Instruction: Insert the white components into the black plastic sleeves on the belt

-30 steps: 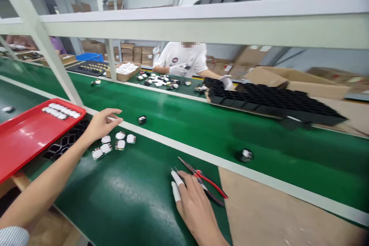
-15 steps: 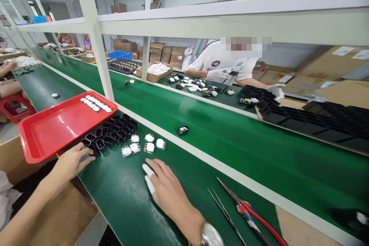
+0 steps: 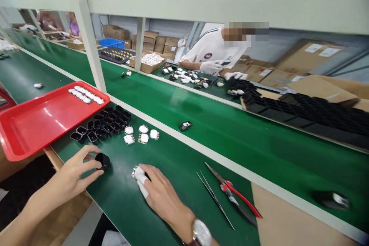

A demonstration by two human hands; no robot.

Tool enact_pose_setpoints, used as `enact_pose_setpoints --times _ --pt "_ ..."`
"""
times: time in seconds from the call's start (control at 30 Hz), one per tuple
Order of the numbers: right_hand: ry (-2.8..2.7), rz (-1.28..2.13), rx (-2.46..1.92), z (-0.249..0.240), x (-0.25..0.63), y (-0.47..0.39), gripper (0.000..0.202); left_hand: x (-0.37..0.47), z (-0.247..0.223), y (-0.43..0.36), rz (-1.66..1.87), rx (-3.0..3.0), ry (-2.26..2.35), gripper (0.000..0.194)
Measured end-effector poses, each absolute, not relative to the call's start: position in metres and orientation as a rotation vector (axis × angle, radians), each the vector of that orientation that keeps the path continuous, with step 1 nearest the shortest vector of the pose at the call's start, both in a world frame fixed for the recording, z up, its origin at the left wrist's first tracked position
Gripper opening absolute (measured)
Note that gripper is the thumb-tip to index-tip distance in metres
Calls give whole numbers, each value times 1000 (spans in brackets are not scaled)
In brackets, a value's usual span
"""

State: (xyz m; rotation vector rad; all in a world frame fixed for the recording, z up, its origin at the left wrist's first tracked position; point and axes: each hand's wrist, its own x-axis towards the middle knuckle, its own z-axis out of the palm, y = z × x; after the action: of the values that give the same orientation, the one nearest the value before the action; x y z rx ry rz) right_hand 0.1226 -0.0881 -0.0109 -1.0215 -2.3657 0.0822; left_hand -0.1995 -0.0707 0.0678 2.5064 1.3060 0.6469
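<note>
A black cup [image 3: 104, 161] is held between the fingers and thumb of my left hand [image 3: 77, 169], over the near edge of the green table. My right hand [image 3: 163, 190], with white covers on two fingers, grips a small white-topped board [image 3: 135, 172] at its fingertips. Several like boards [image 3: 143, 137] lie just beyond it. Farther left stand rows of empty black cups [image 3: 101, 133] with their openings up. Tweezers [image 3: 215, 201] and red-handled pliers [image 3: 230, 190] lie right of my right hand.
A red tray [image 3: 43, 117] with white-topped parts overhangs the table at the left. Black cased pieces [image 3: 185, 125] rest on the green belt [image 3: 219, 138]. Across it, a person in white gloves [image 3: 211, 67] works beside boards and a box of black cups [image 3: 305, 123]. A white post [image 3: 86, 34] rises behind the tray.
My left hand has drawn a black cup from the rows toward me. My right hand has taken one board from the group. The view has shifted, and the far person's gloved hands have come closer together.
</note>
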Motion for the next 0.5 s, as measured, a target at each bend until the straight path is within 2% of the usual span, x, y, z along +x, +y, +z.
enact_pose_setpoints --times 0.13,0.3,0.5 --pt "-2286 123 -1200 -12 177 -116 45 -153 53 -57 524 2474 1051 16" --pt "-2299 -36 -1437 -17 196 -133 54 -82 51 -31 358 2468 761 10" --pt "-2197 28 -1455 -20 193 -132 59 -35 43 -1 327 2408 532 68"
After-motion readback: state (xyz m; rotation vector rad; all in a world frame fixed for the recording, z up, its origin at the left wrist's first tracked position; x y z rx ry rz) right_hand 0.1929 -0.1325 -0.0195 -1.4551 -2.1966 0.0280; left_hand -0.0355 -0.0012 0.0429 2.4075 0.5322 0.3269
